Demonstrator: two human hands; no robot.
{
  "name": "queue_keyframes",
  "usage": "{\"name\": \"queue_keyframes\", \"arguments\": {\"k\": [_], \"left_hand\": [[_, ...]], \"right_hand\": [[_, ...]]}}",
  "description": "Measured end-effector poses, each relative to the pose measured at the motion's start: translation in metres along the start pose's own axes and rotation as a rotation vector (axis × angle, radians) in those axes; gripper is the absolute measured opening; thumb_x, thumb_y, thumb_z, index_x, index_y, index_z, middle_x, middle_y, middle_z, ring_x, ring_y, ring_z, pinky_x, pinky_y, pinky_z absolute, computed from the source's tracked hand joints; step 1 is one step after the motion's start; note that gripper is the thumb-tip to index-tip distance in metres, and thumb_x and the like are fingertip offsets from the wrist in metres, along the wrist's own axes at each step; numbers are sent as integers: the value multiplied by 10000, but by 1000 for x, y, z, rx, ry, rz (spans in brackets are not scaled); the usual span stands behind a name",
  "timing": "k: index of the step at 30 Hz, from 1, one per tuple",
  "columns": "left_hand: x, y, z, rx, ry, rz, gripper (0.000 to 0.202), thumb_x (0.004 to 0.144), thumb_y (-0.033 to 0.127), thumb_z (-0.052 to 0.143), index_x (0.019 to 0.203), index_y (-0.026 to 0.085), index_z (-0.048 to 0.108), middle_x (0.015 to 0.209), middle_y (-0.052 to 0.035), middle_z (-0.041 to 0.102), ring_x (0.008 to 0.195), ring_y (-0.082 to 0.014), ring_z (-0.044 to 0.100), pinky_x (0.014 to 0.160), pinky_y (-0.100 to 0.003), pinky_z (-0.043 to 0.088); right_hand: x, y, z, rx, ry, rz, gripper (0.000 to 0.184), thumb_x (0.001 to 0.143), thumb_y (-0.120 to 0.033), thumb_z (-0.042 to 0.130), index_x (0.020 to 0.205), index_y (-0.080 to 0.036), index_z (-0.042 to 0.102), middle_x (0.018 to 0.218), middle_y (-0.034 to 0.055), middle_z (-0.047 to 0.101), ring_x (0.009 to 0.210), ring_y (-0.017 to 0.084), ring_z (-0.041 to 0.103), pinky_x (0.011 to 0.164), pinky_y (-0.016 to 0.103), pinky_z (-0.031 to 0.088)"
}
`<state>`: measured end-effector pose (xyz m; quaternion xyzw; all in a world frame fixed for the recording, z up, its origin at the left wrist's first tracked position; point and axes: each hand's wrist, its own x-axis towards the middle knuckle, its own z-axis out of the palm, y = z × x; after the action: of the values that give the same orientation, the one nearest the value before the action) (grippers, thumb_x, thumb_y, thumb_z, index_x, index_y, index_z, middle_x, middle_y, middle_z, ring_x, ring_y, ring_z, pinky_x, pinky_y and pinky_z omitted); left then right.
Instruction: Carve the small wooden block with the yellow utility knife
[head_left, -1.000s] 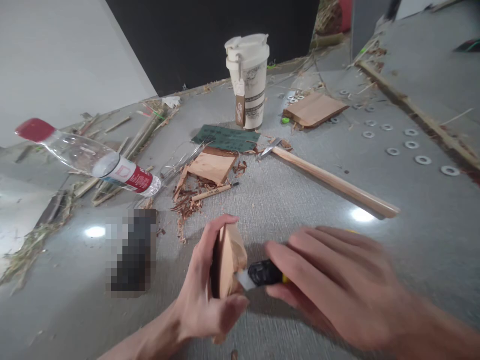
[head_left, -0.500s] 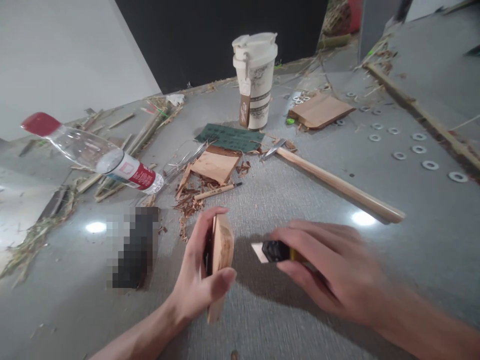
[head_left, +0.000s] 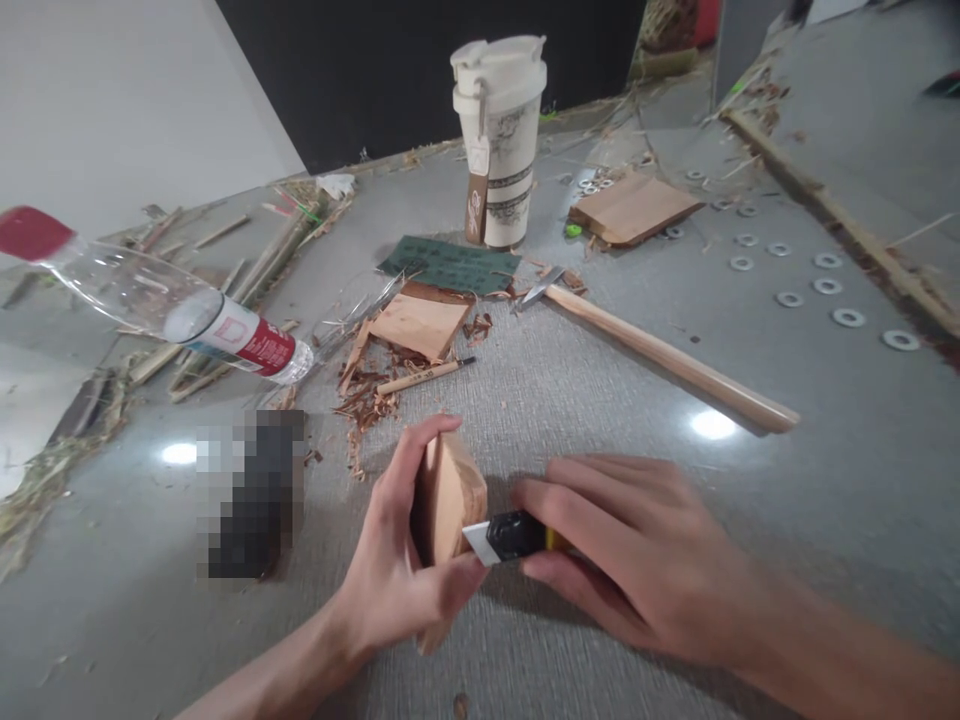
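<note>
My left hand (head_left: 397, 560) grips a small wooden block (head_left: 450, 490) on edge, fingers behind it and thumb across its near side. In my right hand (head_left: 630, 550) is a utility knife (head_left: 517, 535) with a black front and a bit of yellow body showing. Its short blade points left and overlaps the block's right edge, close to my left thumb; whether it presses into the wood I cannot tell. Beyond my hands, a second wood piece (head_left: 421, 322) lies among brown bark shavings (head_left: 364, 395), with a pencil-like stick (head_left: 426, 376) beside it.
A hammer (head_left: 660, 350) lies to the right. Farther back stand a lidded cup (head_left: 510, 150), a green sheet (head_left: 450, 266) and another wood slab (head_left: 637, 208). Several washers (head_left: 847, 318) are scattered at right. A plastic bottle (head_left: 150, 290) and a blurred-out dark object (head_left: 259, 495) are on the left.
My right hand has brought the knife left and slightly down, so its blade now meets the block's edge in view. The block has turned, showing more of its face.
</note>
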<state>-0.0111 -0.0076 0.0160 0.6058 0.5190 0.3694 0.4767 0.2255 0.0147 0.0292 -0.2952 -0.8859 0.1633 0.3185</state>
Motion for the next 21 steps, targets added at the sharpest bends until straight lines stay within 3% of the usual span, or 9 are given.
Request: {"name": "queue_keyframes", "arguments": {"k": [6, 15, 21], "left_hand": [[-1, 0, -1, -2, -5, 2, 771, 745, 513, 753, 1453, 347, 495, 1062, 16, 589, 816, -181, 512, 705, -327, 412], [0, 1, 1, 32, -1, 27, 757, 742, 480, 712, 1447, 317, 492, 1020, 3, 602, 790, -193, 506, 691, -338, 412], [-1, 4, 0, 26, -37, -17, 656, 761, 497, 687, 1369, 317, 520, 841, 34, 557, 736, -192, 454, 640, -323, 379]], "right_hand": [[0, 1, 2, -9, -13, 4, 308, 1144, -398, 443, 1091, -166, 639, 854, 13, 701, 694, 147, 625, 628, 311, 437], [1, 1, 4, -17, -12, -12, 303, 1141, -398, 449, 1080, -167, 635, 808, -2, 656, 671, 147, 587, 619, 313, 428], [3, 3, -2, -231, 34, -62, 257, 1128, -370, 474, 1055, -178, 630, 833, 14, 655, 683, 164, 554, 640, 335, 410]]}}
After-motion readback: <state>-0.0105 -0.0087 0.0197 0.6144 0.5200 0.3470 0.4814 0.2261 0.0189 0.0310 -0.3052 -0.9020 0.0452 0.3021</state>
